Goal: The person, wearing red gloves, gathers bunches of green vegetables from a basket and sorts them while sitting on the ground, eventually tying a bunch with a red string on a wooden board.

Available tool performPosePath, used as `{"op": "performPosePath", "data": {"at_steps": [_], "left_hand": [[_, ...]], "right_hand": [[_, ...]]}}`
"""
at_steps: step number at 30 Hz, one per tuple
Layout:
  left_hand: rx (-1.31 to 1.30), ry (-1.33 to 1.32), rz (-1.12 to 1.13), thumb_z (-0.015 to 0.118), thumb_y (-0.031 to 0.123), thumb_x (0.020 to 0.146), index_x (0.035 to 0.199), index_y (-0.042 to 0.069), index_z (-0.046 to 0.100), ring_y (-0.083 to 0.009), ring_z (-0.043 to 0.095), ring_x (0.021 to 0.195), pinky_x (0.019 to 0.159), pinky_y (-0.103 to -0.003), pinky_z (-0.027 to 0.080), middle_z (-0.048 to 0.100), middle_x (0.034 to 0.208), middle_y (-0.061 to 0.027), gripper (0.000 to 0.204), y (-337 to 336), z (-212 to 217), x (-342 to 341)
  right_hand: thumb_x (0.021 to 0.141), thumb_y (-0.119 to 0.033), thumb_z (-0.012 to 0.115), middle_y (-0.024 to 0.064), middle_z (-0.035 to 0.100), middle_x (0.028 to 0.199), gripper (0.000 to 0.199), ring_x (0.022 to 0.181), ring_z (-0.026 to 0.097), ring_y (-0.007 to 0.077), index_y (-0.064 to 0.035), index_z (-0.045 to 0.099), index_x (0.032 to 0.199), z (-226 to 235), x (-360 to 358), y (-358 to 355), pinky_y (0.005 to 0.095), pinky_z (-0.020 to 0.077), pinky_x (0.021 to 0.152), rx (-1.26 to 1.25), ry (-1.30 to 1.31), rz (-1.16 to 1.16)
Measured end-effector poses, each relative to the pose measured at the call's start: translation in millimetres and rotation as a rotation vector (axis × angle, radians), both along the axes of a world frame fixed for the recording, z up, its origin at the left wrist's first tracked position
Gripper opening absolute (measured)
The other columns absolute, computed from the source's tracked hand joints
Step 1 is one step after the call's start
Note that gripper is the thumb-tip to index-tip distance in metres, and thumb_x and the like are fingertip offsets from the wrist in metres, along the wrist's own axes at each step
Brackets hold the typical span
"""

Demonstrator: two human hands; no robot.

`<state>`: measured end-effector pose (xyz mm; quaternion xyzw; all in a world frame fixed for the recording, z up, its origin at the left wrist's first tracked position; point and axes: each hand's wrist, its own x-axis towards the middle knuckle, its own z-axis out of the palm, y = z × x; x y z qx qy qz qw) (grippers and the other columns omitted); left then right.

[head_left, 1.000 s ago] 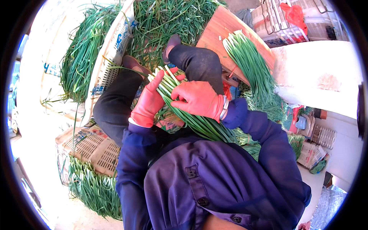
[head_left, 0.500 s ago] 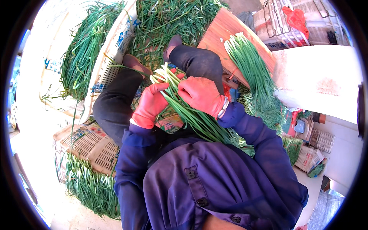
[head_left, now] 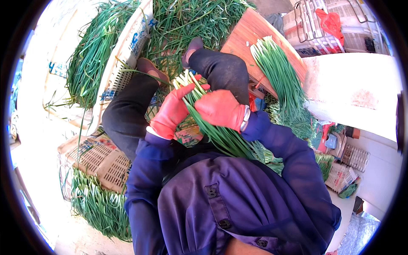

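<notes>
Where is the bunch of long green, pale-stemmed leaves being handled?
In the head view, the bunch is near the centre: the red-gloved left hand is at its pale end, the red-gloved right hand over it, leaves trailing toward lower right.

Held bunch (head_left: pixel 217 135) R of bskt (head_left: pixel 127 53).

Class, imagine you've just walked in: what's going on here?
A seated person in red gloves holds a bunch of long green stalks in front of them. The left hand grips near the pale ends, and the right hand closes around it farther down. Another bunch lies on a wooden board to the right, and loose greens cover the ground beyond the feet.
</notes>
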<state>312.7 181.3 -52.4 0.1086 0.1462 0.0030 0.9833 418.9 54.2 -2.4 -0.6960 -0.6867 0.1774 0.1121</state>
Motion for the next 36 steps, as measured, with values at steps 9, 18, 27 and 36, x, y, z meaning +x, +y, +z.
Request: {"op": "performPosePath", "data": {"at_steps": [9, 18, 27, 36], "left_hand": [[0.006, -0.001, -0.041, 0.055, 0.016, 0.090, 0.127, 0.002, 0.046, -0.0276, 0.060, 0.100, 0.091, -0.041, 0.047, 0.062, 0.108, -0.0153, 0.041, 1, -2, 1], [0.227, 0.086, -0.048, 0.050, 0.017, 0.094, 0.121, -0.001, 0.051, -0.0229, 0.056, 0.107, 0.093, -0.035, 0.043, 0.060, 0.113, -0.0138, 0.032, 2, 1, -2], [0.193, 0.129, -0.098, 0.053, 0.023, 0.093, 0.110, 0.000, 0.058, -0.0210, 0.062, 0.091, 0.084, -0.033, 0.049, 0.064, 0.098, -0.0103, 0.029, 2, 3, -2], [0.363, 0.289, 0.206, 0.062, 0.011, 0.082, 0.095, -0.003, 0.064, -0.0174, 0.062, 0.082, 0.075, -0.028, 0.050, 0.065, 0.090, -0.0093, 0.019, -2, 0, 2]], "right_hand": [[0.080, -0.020, 0.061, 0.0016, 0.063, 0.069, 0.008, 0.062, 0.062, 0.0207, -0.0141, 0.064, 0.084, 53, 13, -20, 0.0313, 0.0481, 0.056, -0.317, 0.611, -0.278], [0.077, -0.031, 0.064, 0.0076, 0.062, 0.069, 0.020, 0.065, 0.063, 0.0284, -0.0122, 0.059, 0.081, 7, -15, 14, 0.0407, 0.0476, 0.055, 0.027, 0.069, -0.327], [0.085, -0.022, 0.060, 0.0010, 0.062, 0.064, 0.016, 0.055, 0.058, 0.0086, -0.0087, 0.061, 0.077, 53, 3, -28, 0.0252, 0.0454, 0.050, -0.919, 0.917, -0.156], [0.075, -0.034, 0.069, 0.0165, 0.062, 0.100, 0.057, 0.095, 0.062, 0.0291, -0.0029, 0.050, 0.120, 15, 4, -8, 0.0352, 0.0474, 0.082, 0.146, 0.414, -0.506]]}}
